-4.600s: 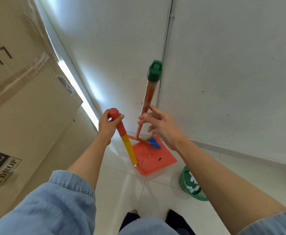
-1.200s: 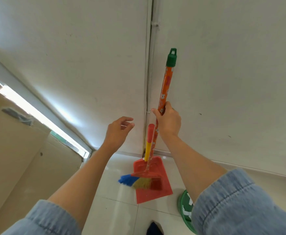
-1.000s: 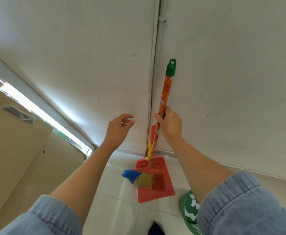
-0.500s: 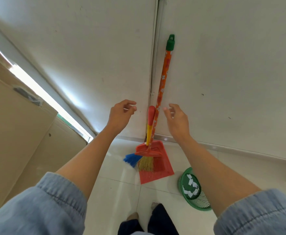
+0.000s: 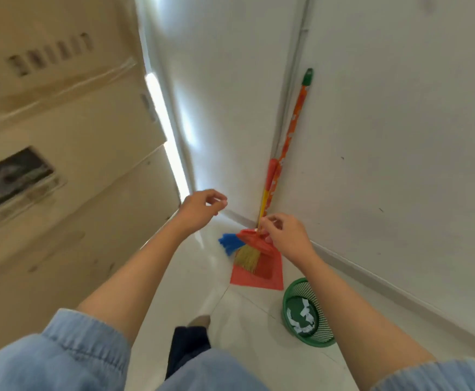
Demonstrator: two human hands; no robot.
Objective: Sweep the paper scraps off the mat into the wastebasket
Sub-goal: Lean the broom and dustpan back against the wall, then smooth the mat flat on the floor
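Green wastebasket [image 5: 308, 313] on floor w/ paper scraps [image 5: 301, 314] inside. Just left of it, broom [image 5: 290, 131] & dustpan [image 5: 259, 273] lean on wall. Left hand [image 5: 199, 210] & right hand [image 5: 287, 238] loosely curled, holding nothing.

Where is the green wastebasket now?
The green wastebasket stands on the floor at lower right, near the wall, just right of the red dustpan.

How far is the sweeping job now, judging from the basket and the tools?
Mostly done, it seems: white scraps lie inside the green wastebasket. The broom and dustpan stand against the wall. Both hands, left and right, are empty. The mat is out of view, so leftover scraps cannot be ruled out.
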